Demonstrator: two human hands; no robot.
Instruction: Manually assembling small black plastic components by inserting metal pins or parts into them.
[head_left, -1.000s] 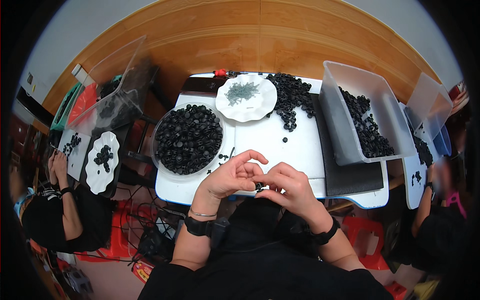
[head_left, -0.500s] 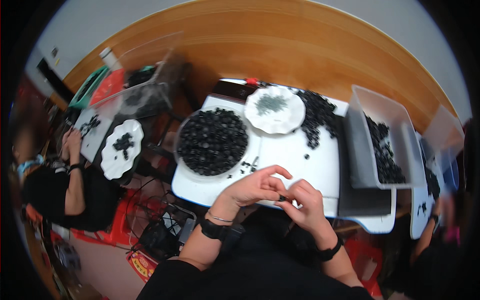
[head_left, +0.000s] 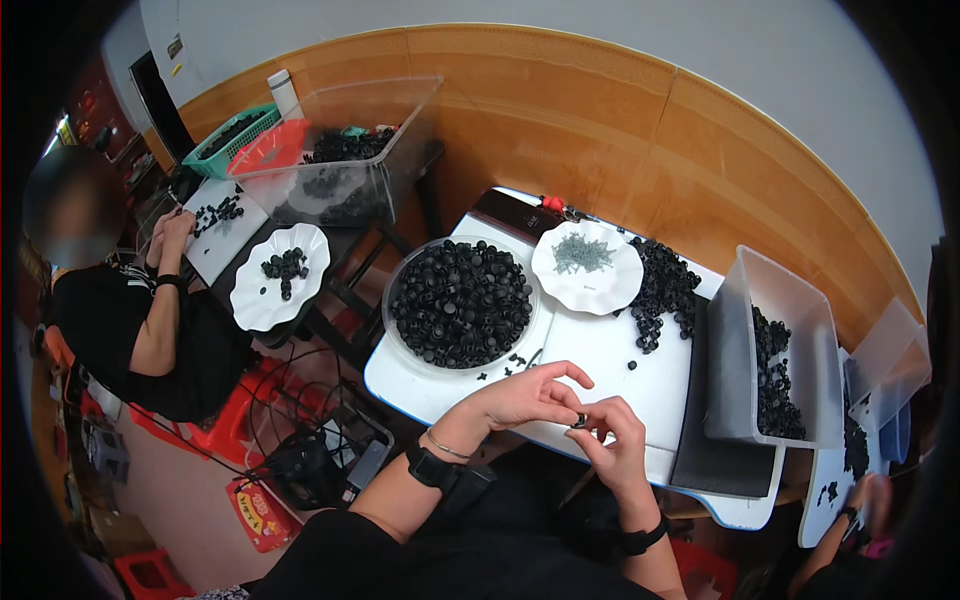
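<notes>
Over the front edge of the white table (head_left: 480,375), my left hand (head_left: 530,398) and my right hand (head_left: 613,432) meet fingertip to fingertip. Between them is a small black plastic part (head_left: 579,421), pinched by the thumb and fingers of both hands; its exact shape is mostly covered. Beyond my left hand stands a clear round tub (head_left: 392,330) heaped with black round caps (head_left: 460,300). A white scalloped plate (head_left: 590,300) holds small pale green slivers (head_left: 582,254). To its right lies a loose pile of black parts (head_left: 662,290), with one single piece (head_left: 632,366) nearer to me.
A translucent bin (head_left: 730,390) of black parts stands on a dark mat (head_left: 720,470) at the right. Small black scraps (head_left: 510,366) lie by the tub. At left, a co-worker (head_left: 130,320) sits by a white plate (head_left: 250,310); another person's hand (head_left: 870,500) shows far right.
The whole view has shifted, so the table sits lower and further right. My hands stay together on the small black part, the right hand's fingers slightly more upright.
</notes>
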